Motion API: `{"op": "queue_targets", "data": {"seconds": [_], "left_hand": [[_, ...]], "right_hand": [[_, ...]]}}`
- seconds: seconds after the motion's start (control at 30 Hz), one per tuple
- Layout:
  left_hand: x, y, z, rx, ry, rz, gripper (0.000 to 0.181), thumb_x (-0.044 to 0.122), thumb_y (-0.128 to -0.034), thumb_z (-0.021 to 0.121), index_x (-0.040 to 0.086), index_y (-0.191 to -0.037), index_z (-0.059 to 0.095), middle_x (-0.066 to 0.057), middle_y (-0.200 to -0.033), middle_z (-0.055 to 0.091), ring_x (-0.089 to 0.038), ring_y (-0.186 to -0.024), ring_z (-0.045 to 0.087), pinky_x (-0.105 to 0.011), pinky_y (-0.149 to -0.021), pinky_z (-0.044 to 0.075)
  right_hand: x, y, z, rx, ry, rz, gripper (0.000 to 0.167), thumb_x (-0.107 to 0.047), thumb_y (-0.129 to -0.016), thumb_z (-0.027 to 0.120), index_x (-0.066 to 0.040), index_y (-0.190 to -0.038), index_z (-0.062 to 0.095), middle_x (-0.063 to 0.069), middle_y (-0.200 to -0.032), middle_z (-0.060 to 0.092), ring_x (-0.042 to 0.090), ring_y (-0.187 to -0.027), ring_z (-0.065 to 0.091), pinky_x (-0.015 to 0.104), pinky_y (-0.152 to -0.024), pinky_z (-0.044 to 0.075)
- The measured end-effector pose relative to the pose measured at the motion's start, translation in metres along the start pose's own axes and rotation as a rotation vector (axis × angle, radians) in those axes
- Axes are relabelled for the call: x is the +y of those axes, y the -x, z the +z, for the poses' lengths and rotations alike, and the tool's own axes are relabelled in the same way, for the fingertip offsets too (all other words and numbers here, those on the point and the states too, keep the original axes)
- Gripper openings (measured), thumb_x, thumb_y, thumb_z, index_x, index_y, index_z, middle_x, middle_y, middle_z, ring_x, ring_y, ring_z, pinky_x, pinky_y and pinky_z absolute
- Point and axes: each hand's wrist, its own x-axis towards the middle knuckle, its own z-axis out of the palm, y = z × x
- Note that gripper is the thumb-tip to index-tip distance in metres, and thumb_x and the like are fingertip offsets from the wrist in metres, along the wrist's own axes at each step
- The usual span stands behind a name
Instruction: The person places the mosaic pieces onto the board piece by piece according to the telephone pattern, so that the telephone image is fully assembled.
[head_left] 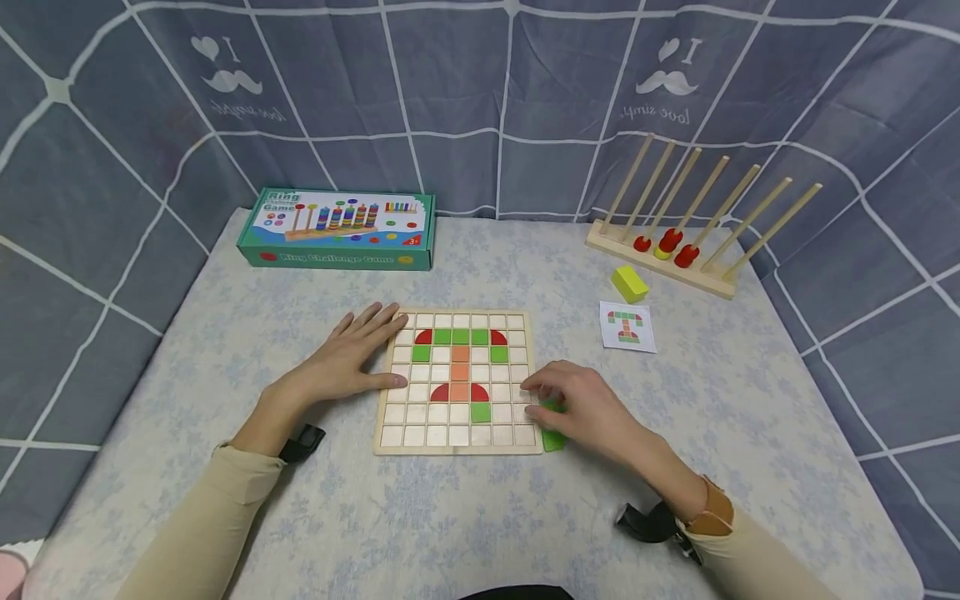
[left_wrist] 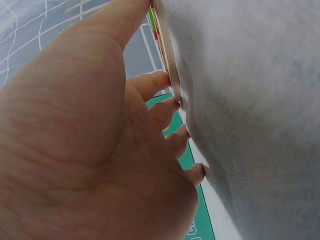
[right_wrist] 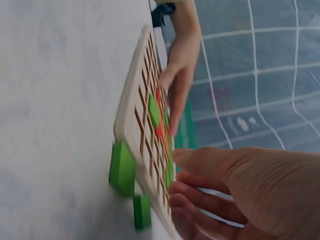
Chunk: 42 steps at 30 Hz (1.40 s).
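Observation:
A square wooden grid board (head_left: 420, 450) lies on the table. Red quarter-round, green and orange pieces form a T-like figure on it, with one green square piece (head_left: 481, 412) near the bottom. My left hand (head_left: 341, 358) rests along the board's left edge, fingers spread and thumb on the rim; its fingertips touch the edge in the left wrist view. Over the right edge hovers my right hand (head_left: 588, 408), thumb and fingers apart, nothing visible between them. Beneath it, green blocks (head_left: 553, 440) lie against the board; the right wrist view shows two, one green block (right_wrist: 122, 170) larger-looking.
A pattern card (head_left: 648, 340) lies right of the board, below a yellow block (head_left: 629, 284). Behind stands a wooden peg rack (head_left: 712, 284) with red and yellow rings. A green game box (head_left: 337, 259) sits at the back left. Grey checked cloth (head_left: 465, 100) surrounds the table.

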Motion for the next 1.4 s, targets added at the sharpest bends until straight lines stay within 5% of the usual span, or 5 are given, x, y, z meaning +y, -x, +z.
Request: {"op": "queue_targets", "data": {"seconds": [0.3,0.63,0.83,1.4], "left_hand": [[-0.001,0.000,0.003,-0.004,0.009,-0.005,0.103,0.056,-0.0910,0.078,0.014,-0.169,0.025,-0.012,-0.178,0.014,-0.041,-0.164,0.005,-0.066,-0.129,0.000],[-0.002,0.000,0.006,-0.004,0.009,-0.011,0.105,0.056,-0.0901,0.079,0.015,-0.170,0.024,-0.010,-0.178,0.013,-0.040,-0.165,0.005,-0.065,-0.130,0.000],[0.000,0.000,0.002,0.000,0.002,-0.004,0.103,0.056,-0.0913,0.077,0.014,-0.169,0.025,-0.012,-0.178,0.014,-0.041,-0.164,0.005,-0.067,-0.129,0.001],[0.000,-0.001,0.000,-0.001,0.003,0.004,0.101,0.056,-0.0930,0.076,0.014,-0.169,0.025,-0.012,-0.178,0.014,-0.042,-0.164,0.005,-0.068,-0.129,0.002]], "right_hand": [[0.028,0.017,-0.015,-0.090,-0.023,0.021,0.030,-0.011,-0.087,0.088,-0.013,-0.115,0.079,-0.003,-0.105,0.074,0.014,-0.089,0.066,0.030,-0.078,0.056],[0.028,0.014,-0.013,-0.100,0.066,-0.027,0.026,-0.006,-0.086,0.087,-0.012,-0.110,0.079,-0.003,-0.104,0.072,0.011,-0.086,0.064,0.027,-0.074,0.055],[0.016,0.001,-0.011,-0.033,0.058,-0.054,0.027,-0.012,-0.085,0.089,-0.013,-0.109,0.079,-0.003,-0.103,0.072,0.014,-0.086,0.065,0.029,-0.075,0.055],[-0.032,-0.038,0.037,-0.058,0.101,-0.186,0.024,-0.018,-0.091,0.085,-0.015,-0.112,0.077,-0.003,-0.107,0.071,0.011,-0.092,0.065,0.030,-0.081,0.056]]}}
